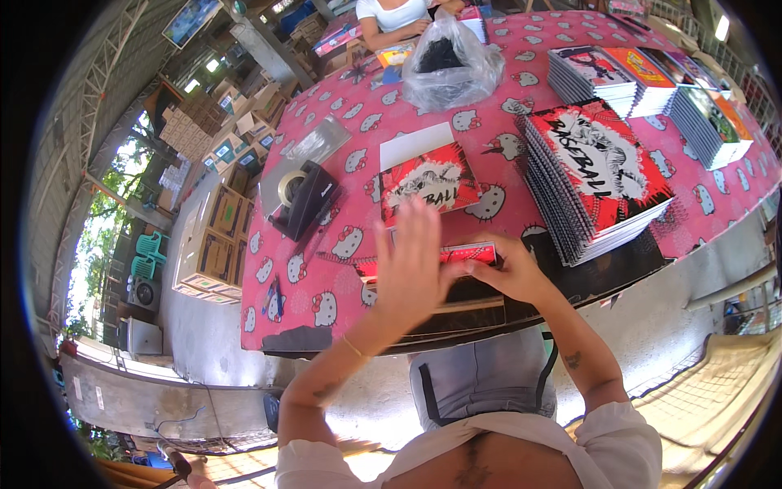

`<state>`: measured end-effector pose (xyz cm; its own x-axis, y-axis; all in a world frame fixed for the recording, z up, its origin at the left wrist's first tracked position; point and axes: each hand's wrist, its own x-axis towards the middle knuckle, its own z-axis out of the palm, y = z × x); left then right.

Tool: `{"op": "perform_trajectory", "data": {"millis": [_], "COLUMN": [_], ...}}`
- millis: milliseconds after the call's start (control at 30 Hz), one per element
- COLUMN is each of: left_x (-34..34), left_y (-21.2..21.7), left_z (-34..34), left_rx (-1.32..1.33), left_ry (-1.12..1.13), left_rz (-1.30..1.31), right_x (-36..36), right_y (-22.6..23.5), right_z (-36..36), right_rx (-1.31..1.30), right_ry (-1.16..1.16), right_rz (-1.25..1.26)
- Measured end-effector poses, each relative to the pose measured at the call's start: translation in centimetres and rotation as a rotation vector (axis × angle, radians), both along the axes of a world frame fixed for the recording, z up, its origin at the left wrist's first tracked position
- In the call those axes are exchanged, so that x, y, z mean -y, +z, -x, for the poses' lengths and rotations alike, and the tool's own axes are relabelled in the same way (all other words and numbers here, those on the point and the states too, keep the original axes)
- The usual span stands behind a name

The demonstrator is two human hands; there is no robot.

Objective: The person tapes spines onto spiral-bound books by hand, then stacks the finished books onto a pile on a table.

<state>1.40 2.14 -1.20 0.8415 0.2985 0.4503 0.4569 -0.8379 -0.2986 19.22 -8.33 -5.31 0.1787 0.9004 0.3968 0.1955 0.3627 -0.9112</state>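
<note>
My left hand (411, 265) is raised over the front of the table, its fingers stretched out and smeared by motion. Thumb and fingers of my right hand (515, 271) pinch the right end of a red printed notebook (471, 253), which lies near the table's front edge, partly hidden by both hands. Just beyond my left fingertips, a red, black and white printed cover (440, 173) with a white flap (415, 145) rests on the tablecloth. To the right, a tall stack of spiral notebooks (599, 163) carries the same red design.
A black tape dispenser (305, 201) and clear plastic sheets (320, 140) are on the left. Small scissors or cutters (274, 300) lie near the left corner. Further back are a plastic bag (450, 69), more notebook stacks (590, 77) and another person (393, 23). Cartons (218, 236) stand on the floor.
</note>
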Motion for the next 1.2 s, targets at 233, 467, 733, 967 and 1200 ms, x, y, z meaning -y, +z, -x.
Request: {"op": "perform_trajectory", "data": {"millis": [233, 467, 733, 967, 1200], "left_x": [0.2, 0.9, 2.5, 3.4, 0.8], "left_y": [0.9, 0.1, -0.9, 0.4, 1.9], "left_z": [-0.4, 0.0, 0.5, 0.8, 0.6], "left_rx": [0.067, 0.085, 0.123, 0.239, 0.328], "left_ry": [0.04, -0.068, -0.145, -0.168, -0.376], "left_rz": [0.014, 0.146, 0.213, 0.315, 0.498], "right_x": [0.2, 0.0, -0.5, 0.3, 1.6], "right_y": [-1.6, -0.2, -0.8, -0.4, 4.9], "right_z": [-0.1, 1.0, 1.2, 0.6, -2.3], "right_rx": [0.132, 0.174, 0.198, 0.278, 0.196], "right_ry": [0.031, -0.035, -0.126, -0.104, -0.004], "right_rz": [-0.013, -0.078, -0.234, -0.108, 0.061]}}
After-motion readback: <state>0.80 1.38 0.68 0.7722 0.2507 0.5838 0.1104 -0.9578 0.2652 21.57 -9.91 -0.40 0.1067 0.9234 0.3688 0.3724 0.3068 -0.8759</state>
